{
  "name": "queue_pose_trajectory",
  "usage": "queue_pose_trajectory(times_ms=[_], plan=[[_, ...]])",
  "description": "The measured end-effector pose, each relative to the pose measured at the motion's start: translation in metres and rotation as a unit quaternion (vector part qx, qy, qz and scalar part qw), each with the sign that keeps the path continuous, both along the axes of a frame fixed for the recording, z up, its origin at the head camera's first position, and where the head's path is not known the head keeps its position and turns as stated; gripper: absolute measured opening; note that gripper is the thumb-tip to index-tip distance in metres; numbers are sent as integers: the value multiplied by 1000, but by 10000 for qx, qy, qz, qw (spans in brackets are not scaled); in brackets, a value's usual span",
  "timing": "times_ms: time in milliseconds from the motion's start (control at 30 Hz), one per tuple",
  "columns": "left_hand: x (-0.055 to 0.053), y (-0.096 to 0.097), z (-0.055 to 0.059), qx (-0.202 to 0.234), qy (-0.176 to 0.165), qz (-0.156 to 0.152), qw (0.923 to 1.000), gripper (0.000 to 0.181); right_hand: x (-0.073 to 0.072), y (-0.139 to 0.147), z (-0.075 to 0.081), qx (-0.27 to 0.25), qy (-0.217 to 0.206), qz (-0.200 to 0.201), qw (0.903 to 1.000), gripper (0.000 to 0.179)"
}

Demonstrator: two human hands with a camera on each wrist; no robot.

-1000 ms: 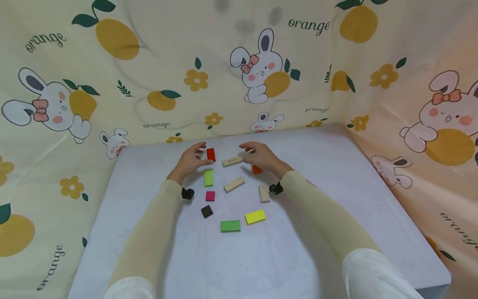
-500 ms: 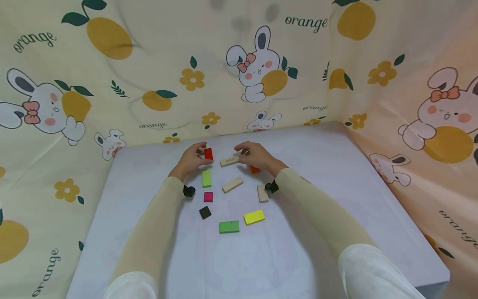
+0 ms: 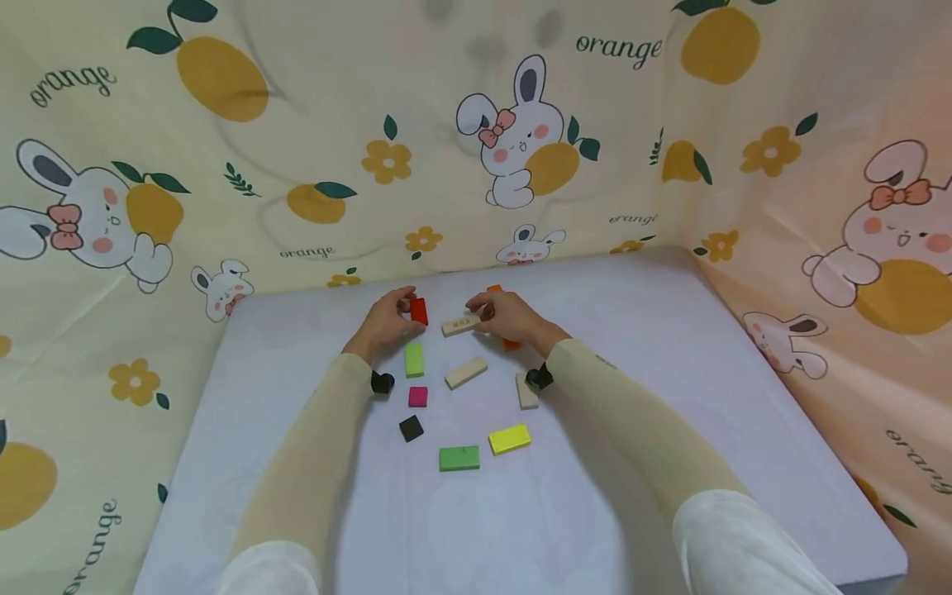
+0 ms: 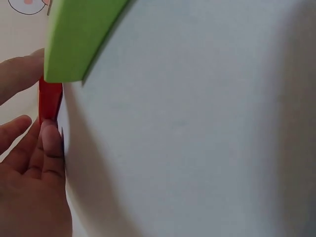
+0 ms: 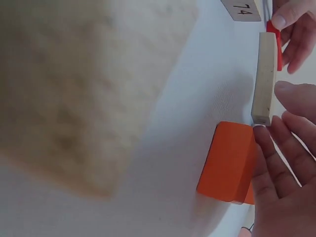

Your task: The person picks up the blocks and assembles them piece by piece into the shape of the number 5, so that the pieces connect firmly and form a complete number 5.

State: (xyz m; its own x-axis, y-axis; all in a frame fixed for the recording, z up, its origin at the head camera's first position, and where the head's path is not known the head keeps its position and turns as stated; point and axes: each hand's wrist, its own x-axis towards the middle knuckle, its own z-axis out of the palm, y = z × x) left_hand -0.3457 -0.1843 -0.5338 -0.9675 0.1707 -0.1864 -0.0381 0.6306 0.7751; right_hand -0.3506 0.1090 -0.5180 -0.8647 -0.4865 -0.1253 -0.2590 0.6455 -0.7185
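Observation:
My left hand (image 3: 384, 322) pinches a red block (image 3: 420, 311) between the thumb at its near end and fingers at its far end. In the left wrist view this red block (image 4: 50, 98) is partly hidden behind a light green block (image 4: 81, 39). The right hand (image 3: 513, 318) has thumb and fingers at the right end of a marked wooden block (image 3: 459, 325), gripping it. From the right wrist, that wooden block (image 5: 265, 79) points towards the red one. Close beside the right fingers lies an orange block (image 5: 227, 160); another orange block (image 3: 494, 289) shows beyond this hand.
Nearer on the white table (image 3: 595, 529) lie a light green block (image 3: 414, 360), a plain wooden block (image 3: 466, 373), a pink block (image 3: 418, 397), a black block (image 3: 411, 428), a green block (image 3: 459, 459), a yellow block (image 3: 509, 439) and another wooden block (image 3: 527, 392). A printed curtain (image 3: 431, 83) rises behind.
My right hand has moved left, and its fingers have come in around the marked wooden block's end. The left fingers have drawn in on the red block. The far orange block has become visible.

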Motion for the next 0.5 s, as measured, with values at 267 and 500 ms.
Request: queue_pose_trajectory(times_ms=[267, 500], plan=[[-1, 1, -7, 68, -115, 136, 9998, 82, -2, -2, 1, 193, -88, -10, 9998, 42], [-4, 1, -7, 28, -14, 171, 9998, 78, -7, -1, 2, 306, 3, 108, 9995, 36]])
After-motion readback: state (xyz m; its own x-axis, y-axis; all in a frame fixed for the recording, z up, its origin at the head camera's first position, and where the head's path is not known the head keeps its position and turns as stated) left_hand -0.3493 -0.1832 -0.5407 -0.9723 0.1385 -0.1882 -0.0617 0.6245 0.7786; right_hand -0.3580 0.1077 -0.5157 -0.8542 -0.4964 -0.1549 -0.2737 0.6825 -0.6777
